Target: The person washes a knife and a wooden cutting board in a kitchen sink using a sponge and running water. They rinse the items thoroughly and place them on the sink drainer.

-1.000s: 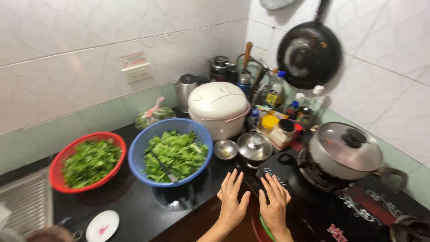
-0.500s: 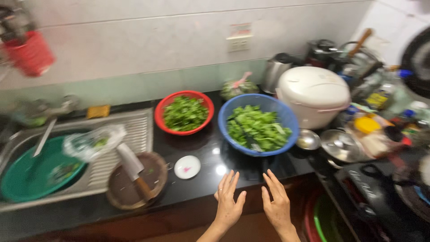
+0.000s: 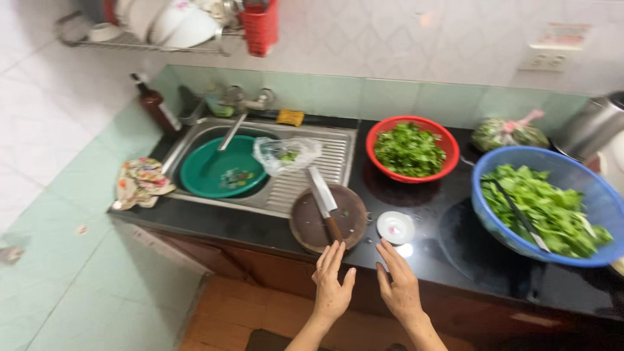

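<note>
Closer now, both empty hands, left (image 3: pixel 331 289) and right (image 3: pixel 401 287), fingers spread, near cleaver (image 3: pixel 324 201).

We see a bright, evenly lit kitchen with soft light and weak shadows. The black counter (image 3: pixel 455 234) at lower right mirrors pale glare beside the small white dish (image 3: pixel 395 227). Motion blur smears the whole frame, worst at the upper left around the rack (image 3: pixel 149 32) and the left edge. The hands (image 3: pixel 367 286) look soft at bottom centre.

Bare counter (image 3: pixel 448 227) between saucer (image 3: pixel 395 227), blue basket (image 3: pixel 552 201)
</note>
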